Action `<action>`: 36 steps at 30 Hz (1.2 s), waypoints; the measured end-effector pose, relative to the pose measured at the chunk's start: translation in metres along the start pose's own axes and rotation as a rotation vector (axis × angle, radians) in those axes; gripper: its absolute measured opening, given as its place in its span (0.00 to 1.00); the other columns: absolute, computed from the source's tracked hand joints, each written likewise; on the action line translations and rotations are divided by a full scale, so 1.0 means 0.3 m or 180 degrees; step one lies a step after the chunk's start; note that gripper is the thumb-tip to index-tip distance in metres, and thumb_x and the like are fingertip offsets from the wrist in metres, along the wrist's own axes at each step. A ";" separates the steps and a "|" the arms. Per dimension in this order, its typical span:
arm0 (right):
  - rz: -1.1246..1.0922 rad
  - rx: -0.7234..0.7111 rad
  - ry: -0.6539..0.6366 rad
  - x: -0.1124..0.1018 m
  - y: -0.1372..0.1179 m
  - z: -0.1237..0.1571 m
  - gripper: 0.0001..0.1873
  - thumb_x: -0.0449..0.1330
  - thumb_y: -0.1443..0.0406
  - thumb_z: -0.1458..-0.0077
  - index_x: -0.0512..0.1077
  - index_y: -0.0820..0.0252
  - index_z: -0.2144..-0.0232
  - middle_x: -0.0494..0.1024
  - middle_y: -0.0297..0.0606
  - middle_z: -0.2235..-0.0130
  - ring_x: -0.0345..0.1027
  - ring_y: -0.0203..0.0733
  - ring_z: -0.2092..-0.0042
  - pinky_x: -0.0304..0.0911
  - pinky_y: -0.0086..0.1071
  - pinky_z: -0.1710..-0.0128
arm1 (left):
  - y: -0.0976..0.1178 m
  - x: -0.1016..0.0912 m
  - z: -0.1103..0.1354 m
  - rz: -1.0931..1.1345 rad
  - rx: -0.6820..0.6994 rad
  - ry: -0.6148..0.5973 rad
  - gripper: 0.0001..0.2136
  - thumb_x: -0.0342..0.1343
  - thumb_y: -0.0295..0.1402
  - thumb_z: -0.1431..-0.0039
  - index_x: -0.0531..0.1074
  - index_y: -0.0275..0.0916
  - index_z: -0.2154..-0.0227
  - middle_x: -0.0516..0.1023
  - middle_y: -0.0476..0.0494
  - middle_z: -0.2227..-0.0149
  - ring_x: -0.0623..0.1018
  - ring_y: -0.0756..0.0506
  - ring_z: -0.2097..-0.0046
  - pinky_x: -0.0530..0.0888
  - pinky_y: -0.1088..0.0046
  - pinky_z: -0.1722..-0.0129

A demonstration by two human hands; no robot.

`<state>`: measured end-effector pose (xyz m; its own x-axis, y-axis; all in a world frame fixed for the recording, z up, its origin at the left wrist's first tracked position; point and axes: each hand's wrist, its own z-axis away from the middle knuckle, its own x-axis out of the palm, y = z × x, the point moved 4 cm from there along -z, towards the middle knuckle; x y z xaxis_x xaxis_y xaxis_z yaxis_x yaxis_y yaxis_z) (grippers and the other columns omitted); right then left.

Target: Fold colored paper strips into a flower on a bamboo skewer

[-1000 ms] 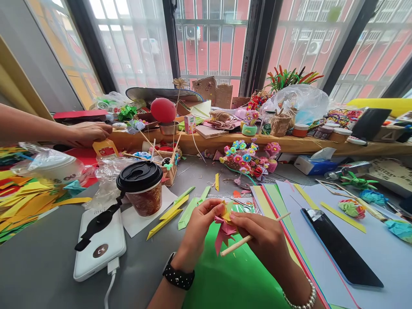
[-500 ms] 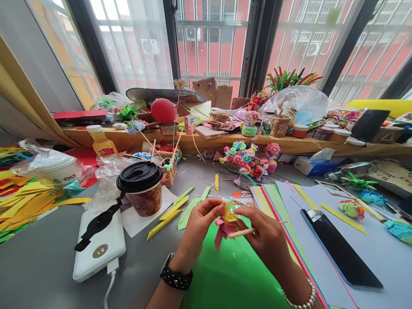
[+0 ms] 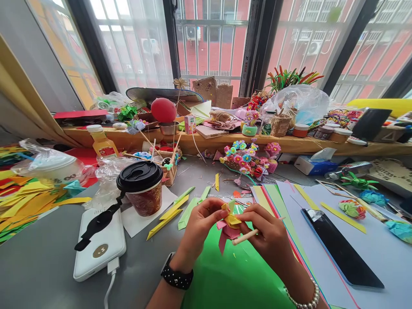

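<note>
The left hand (image 3: 200, 224) pinches the folded paper (image 3: 231, 221) above the green sheet (image 3: 231, 281); the right hand (image 3: 268, 233) clasps a wooden stick (image 3: 246, 237), also touching the paper's edge (two jobs at once); a slipping stick could tear a fold.

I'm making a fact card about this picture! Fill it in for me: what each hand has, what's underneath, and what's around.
Left hand: pinching the folded paper
Right hand: holding a thin stick, close beside the folded paper
Paper colors: yellow, pink, a bit of green
Underneath: shiny green sheet
Left side: lidded cup, white power bank
Right side: dark phone lying on white paper
On the ledge: red balloon
</note>
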<state>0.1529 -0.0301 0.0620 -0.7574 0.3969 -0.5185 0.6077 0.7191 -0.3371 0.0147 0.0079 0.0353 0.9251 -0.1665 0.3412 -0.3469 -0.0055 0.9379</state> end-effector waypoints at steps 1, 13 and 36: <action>-0.0003 -0.0032 -0.0019 0.000 -0.002 0.000 0.09 0.52 0.66 0.45 0.72 0.61 0.72 0.72 0.37 0.74 0.68 0.35 0.74 0.64 0.25 0.76 | -0.001 0.000 0.001 0.0011 -0.0025 0.0036 0.05 0.62 0.28 0.61 0.72 0.36 0.78 0.73 0.51 0.77 0.70 0.51 0.73 0.68 0.77 0.72; -0.0030 0.0798 0.0147 -0.017 0.055 0.003 0.08 0.53 0.69 0.47 0.71 0.58 0.66 0.71 0.38 0.67 0.67 0.35 0.71 0.62 0.24 0.79 | 0.059 -0.021 0.003 -0.0571 0.1169 0.0046 0.02 0.58 0.25 0.54 0.72 0.38 0.77 0.68 0.48 0.71 0.70 0.48 0.66 0.70 0.75 0.67; -0.0309 0.0982 0.0491 -0.024 0.040 0.000 0.05 0.56 0.67 0.48 0.70 0.58 0.73 0.68 0.35 0.72 0.66 0.35 0.71 0.63 0.24 0.78 | 0.009 0.052 0.037 -0.0379 0.1001 0.0145 0.08 0.63 0.32 0.60 0.71 0.36 0.77 0.67 0.44 0.65 0.71 0.44 0.60 0.71 0.70 0.60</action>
<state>0.1655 -0.0242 0.0617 -0.8280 0.4336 -0.3555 0.5568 0.5610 -0.6126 0.0264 -0.0056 0.0424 0.9655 -0.1024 0.2396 -0.2601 -0.3274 0.9084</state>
